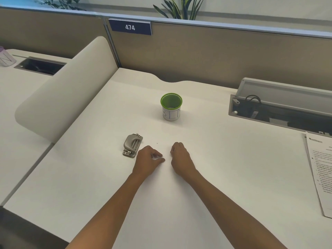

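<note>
My left hand and my right hand rest close together on the white desk, a small gap between them. Both have their fingers curled under, and I see nothing held in either. A grey metal hole punch lies on the desk just left of my left hand, not touched. A green cup with a white label bearing handwritten letters stands upright beyond both hands. It looks empty. A tiny white speck lies on the desk between the punch and my right hand.
A stack of printed paper lies at the desk's right edge. An open cable tray with its lid raised sits at the back right. A rounded beige divider bounds the left side, a partition marked 474 the back.
</note>
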Tool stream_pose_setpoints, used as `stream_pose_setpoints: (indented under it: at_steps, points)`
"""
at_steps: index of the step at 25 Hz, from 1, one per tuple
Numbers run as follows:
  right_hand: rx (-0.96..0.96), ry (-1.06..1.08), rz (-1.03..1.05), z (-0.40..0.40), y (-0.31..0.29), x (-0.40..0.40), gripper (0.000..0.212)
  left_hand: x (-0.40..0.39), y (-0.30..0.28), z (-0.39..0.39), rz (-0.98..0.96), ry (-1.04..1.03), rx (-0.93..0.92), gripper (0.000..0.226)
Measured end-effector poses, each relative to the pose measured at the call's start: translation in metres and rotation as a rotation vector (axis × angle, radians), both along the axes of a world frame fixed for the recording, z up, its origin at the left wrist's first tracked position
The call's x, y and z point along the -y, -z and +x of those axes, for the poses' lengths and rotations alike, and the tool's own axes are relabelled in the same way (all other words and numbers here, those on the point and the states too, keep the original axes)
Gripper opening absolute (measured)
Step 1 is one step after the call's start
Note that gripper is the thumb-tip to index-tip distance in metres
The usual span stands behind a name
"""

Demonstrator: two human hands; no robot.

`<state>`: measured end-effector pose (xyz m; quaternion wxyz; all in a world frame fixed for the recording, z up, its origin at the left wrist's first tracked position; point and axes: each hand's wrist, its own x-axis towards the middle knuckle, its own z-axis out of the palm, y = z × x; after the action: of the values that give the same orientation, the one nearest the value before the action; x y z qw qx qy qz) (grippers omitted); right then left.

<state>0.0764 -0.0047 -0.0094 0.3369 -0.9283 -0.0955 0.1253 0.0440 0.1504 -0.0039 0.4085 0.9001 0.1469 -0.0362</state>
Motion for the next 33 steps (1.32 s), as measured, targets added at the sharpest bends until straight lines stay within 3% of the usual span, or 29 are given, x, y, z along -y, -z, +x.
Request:
stream_pose_setpoints:
  at_steps: [4, 7, 11, 17, 22, 25, 29, 33]
  points:
    - [-0.018, 0.139, 0.146, 0.045, -0.031, 0.008, 0.012, 0.004, -0.006, 0.009, 0.062, -0.004, -0.08, 0.01]
    - [0.095, 0.213, 0.289, 0.091, -0.064, 0.008, 0.009, 0.005, -0.011, 0.02, 0.11, 0.058, -0.169, 0.006]
    - [0.138, 0.288, 0.372, 0.146, -0.096, 0.001, 0.015, 0.005, -0.009, 0.023, 0.094, 0.073, -0.221, 0.005]
    - [0.158, 0.288, 0.255, 0.177, -0.1, 0.0, 0.015, 0.002, -0.007, 0.021, 0.072, 0.08, -0.172, 0.008]
    - [0.286, 0.401, 0.513, 0.153, -0.08, 0.012, 0.004, 0.002, -0.009, 0.021, 0.058, 0.081, -0.188, 0.005]
    - [0.274, 0.438, 0.504, 0.109, -0.034, 0.032, 0.003, 0.009, -0.021, 0.036, 0.029, 0.019, -0.064, 0.011]
    - [0.229, 0.299, 0.281, 0.057, 0.025, 0.053, 0.011, 0.015, -0.053, 0.085, 0.018, -0.023, 0.231, 0.009]
    - [0.342, 0.165, 0.152, 0.031, 0.035, 0.051, 0.018, 0.015, -0.081, 0.144, 0.023, -0.1, 0.288, 0.008]
